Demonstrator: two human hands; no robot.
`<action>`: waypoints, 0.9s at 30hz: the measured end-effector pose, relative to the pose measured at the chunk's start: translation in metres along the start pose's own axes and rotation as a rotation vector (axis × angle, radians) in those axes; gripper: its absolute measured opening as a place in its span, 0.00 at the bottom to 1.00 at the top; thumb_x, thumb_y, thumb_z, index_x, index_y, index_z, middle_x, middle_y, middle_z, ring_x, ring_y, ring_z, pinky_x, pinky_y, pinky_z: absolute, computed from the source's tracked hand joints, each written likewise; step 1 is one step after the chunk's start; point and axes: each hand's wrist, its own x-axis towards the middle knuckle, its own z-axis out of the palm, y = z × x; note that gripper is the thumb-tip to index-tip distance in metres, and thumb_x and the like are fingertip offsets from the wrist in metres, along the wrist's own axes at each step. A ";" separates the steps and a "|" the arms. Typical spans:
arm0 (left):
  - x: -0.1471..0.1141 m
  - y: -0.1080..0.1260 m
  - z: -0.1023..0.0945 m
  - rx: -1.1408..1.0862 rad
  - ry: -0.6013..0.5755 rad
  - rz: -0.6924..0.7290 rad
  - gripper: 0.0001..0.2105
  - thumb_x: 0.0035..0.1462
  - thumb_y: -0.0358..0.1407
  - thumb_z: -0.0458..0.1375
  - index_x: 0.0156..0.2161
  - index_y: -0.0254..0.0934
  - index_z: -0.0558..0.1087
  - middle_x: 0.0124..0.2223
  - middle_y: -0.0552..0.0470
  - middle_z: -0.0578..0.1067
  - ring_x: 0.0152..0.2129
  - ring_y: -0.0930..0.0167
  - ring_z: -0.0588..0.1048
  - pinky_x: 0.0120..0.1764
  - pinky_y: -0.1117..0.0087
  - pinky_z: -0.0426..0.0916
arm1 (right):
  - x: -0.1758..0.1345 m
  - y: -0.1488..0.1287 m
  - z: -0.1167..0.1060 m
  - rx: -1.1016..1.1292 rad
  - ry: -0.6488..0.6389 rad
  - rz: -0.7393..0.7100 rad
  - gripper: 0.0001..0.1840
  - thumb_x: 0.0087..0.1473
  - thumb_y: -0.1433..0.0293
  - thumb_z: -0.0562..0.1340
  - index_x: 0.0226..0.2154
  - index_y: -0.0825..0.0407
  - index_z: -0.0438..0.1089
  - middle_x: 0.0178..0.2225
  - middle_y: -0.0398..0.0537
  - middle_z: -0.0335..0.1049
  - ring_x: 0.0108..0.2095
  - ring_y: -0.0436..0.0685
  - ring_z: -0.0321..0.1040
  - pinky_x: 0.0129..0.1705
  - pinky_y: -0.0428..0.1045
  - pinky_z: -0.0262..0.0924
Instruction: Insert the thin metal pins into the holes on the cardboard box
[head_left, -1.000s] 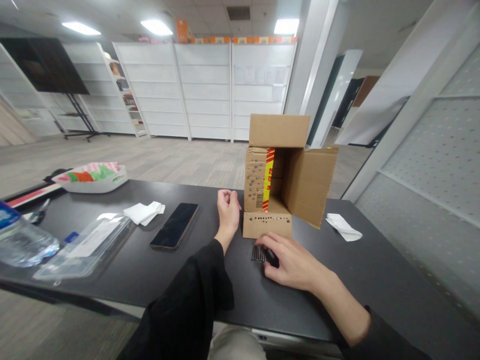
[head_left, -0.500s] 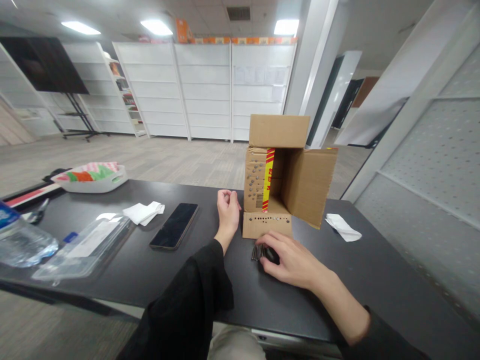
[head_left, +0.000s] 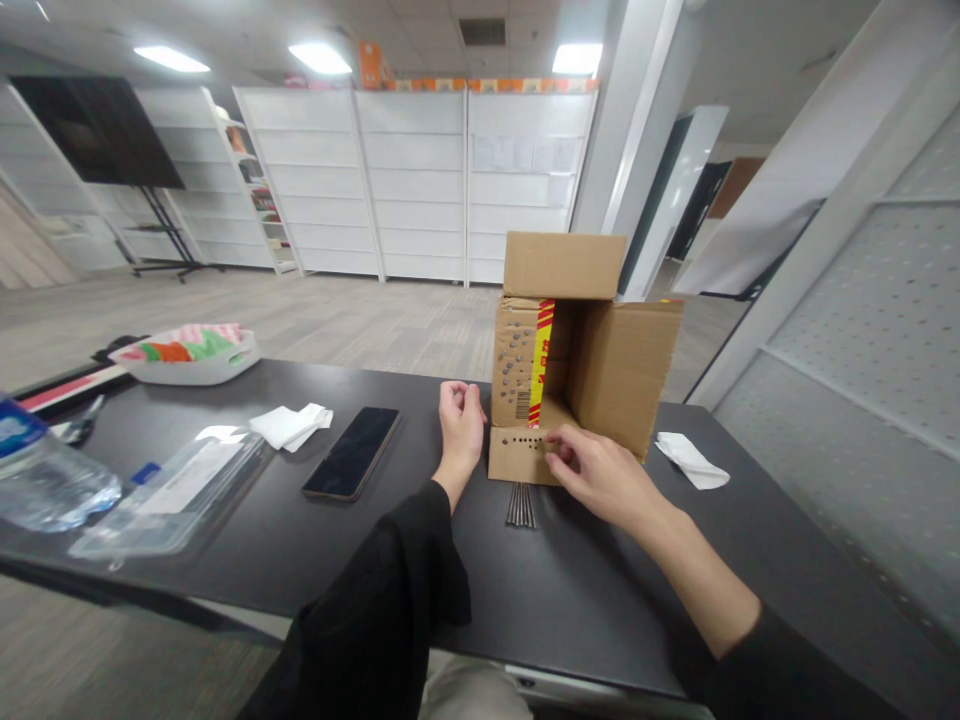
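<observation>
Probably slim, stiff and slippery, the nails (head_left: pixel 520 506) lie on the worktop (head_left: pixel 585 605) before the box (head_left: pixel 615 365), best pinched mid-shank; my left hand (head_left: pixel 461 420) and right hand (head_left: pixel 596 470) curl, contents unclear.

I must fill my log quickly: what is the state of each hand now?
Left hand: fingers curled closed; any held thing cannot be told.
Right hand: fingers bent by the lower flap; whether closed or holding cannot be told.

Nails (head_left: pixel 520 506) lie before the box (head_left: pixel 630 375), the phone (head_left: pixel 352 453) leftward.
</observation>
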 end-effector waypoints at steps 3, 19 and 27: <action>0.000 0.000 0.001 -0.003 -0.002 -0.008 0.06 0.59 0.36 0.54 0.34 0.40 0.60 0.20 0.63 0.63 0.16 0.77 0.63 0.22 0.76 0.59 | 0.013 0.000 -0.005 -0.016 0.023 0.009 0.10 0.60 0.68 0.58 0.43 0.48 0.72 0.37 0.46 0.75 0.33 0.54 0.71 0.33 0.47 0.57; 0.000 0.000 0.000 0.000 -0.013 -0.010 0.07 0.59 0.38 0.55 0.34 0.41 0.59 0.20 0.63 0.63 0.16 0.76 0.65 0.23 0.75 0.60 | 0.019 0.002 0.006 -0.030 0.114 -0.056 0.07 0.57 0.75 0.56 0.38 0.49 0.67 0.41 0.48 0.68 0.41 0.56 0.69 0.39 0.50 0.61; 0.000 -0.001 -0.002 0.001 -0.031 -0.005 0.09 0.59 0.40 0.56 0.35 0.41 0.59 0.21 0.63 0.63 0.16 0.76 0.65 0.23 0.76 0.61 | 0.016 0.004 0.014 0.014 0.090 -0.002 0.05 0.57 0.75 0.56 0.36 0.50 0.64 0.40 0.47 0.63 0.37 0.55 0.67 0.37 0.49 0.59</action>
